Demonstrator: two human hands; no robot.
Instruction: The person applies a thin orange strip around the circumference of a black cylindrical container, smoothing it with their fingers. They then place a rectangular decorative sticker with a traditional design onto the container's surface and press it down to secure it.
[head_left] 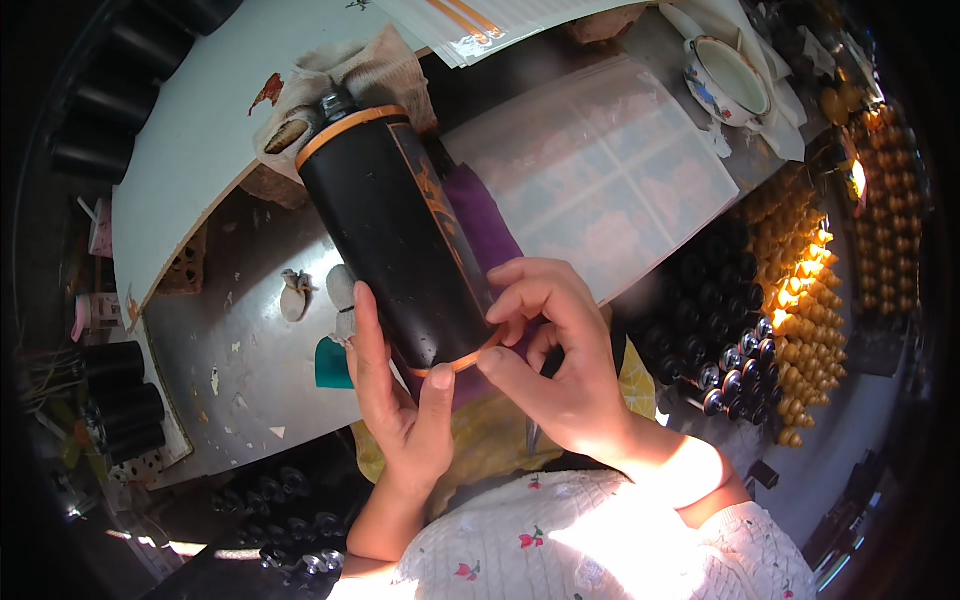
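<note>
A black cylinder with an orange band at each end lies tilted in front of me. Down its right side runs a panel with an orange pattern, edged in orange. My left hand grips the near end, fingers along the left side and thumb on the orange band. My right hand is closed at the near right corner, its thumb tip on the band and bent fingertips against the side; whether it pinches a loose strip end is hidden. The cylinder's far neck rests by a bunched beige cloth. Purple cloth shows beneath it.
Translucent sheets over reddish patterns lie right of the cylinder. An enamel pot stands at far right. A curved white board spans the left. Stacked black pieces and golden turned pieces fill the right side.
</note>
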